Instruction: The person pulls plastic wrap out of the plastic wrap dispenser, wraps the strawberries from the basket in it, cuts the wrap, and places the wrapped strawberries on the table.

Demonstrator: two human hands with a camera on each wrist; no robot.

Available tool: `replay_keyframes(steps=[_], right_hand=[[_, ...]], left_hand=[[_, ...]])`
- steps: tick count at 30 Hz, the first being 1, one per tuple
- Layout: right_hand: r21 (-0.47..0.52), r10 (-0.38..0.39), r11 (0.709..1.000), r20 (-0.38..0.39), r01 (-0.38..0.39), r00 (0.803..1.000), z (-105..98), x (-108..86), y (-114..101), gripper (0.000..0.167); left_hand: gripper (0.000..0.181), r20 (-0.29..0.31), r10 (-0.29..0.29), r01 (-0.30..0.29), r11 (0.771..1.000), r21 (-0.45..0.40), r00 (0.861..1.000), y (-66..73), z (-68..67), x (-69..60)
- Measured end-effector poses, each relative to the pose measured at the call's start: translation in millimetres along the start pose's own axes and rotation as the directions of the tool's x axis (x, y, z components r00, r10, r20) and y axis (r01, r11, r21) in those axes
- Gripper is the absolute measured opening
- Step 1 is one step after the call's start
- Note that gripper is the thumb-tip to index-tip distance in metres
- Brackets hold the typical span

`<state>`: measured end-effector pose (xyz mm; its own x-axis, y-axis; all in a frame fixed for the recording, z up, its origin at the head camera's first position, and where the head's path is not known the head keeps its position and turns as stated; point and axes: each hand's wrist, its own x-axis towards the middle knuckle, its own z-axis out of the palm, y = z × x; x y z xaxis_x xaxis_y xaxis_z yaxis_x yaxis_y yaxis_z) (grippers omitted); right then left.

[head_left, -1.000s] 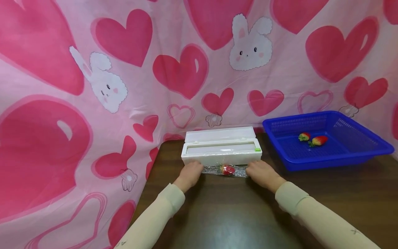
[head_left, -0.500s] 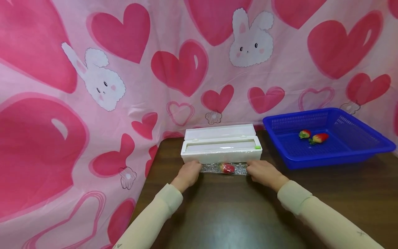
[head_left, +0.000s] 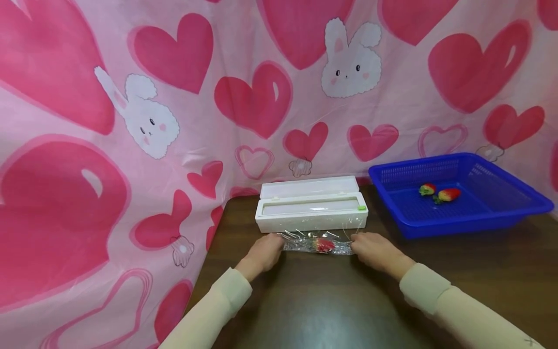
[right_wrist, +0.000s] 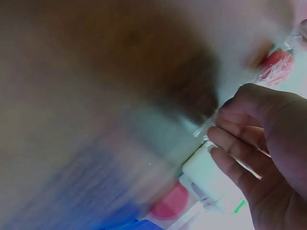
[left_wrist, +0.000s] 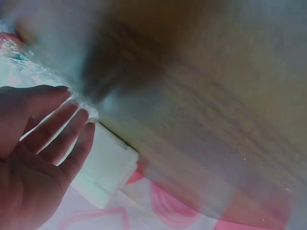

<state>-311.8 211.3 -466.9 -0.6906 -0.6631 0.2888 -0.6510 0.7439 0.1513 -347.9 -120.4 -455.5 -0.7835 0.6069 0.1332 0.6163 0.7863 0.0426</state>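
A strawberry lies in a narrow strip of clear plastic wrap in front of the white wrap dispenser. My left hand pinches the strip's left end between thumb and fingers, as the left wrist view also shows. At the other end my right hand pinches the wrap the same way. In the right wrist view the red strawberry shows through the film beyond my thumb. Loose shiny wrap stands up between the strip and the dispenser, whose lid is raised at the back.
To the right stands a blue plastic basket with two strawberries, one smaller and one longer. A green slider sits at the dispenser's right end. The brown table meets a pink heart-patterned cloth behind and at left.
Both hands have drawn the wrapped strawberry a little toward me, away from the dispenser. A gap with stretched film now shows between them. Basket and dispenser stay in place.
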Motion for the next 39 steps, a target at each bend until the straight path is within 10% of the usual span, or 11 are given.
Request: replay_keyframes(steps=[20, 29, 36, 39], right_hand=[[0.323, 0.012, 0.946, 0.041, -0.025, 0.999, -33.3, -64.9, -18.2, 0.022], [0.599, 0.028, 0.800, 0.028, -0.039, 0.999, -32.0, -62.7, -5.4, 0.013], [0.733, 0.159, 0.648, 0.136, -0.207, 0.978, -20.2, -58.7, 3.1, 0.011], [0.722, 0.227, 0.636, 0.161, -0.271, 0.961, -11.9, -55.6, 4.9, 0.008]], left_hand=[[0.004, -0.002, 0.082, -0.079, 0.961, -0.264, 0.997, 24.4, -6.7, -61.7], [0.010, -0.056, 0.097, -0.110, 0.935, -0.337, 0.994, 20.2, -8.0, -60.6], [0.015, -0.008, 0.030, -0.031, 0.924, -0.382, 1.000, 17.8, -4.9, -57.5], [0.015, 0.001, 0.013, -0.012, 0.929, -0.370, 1.000, 17.6, -2.3, -54.3]])
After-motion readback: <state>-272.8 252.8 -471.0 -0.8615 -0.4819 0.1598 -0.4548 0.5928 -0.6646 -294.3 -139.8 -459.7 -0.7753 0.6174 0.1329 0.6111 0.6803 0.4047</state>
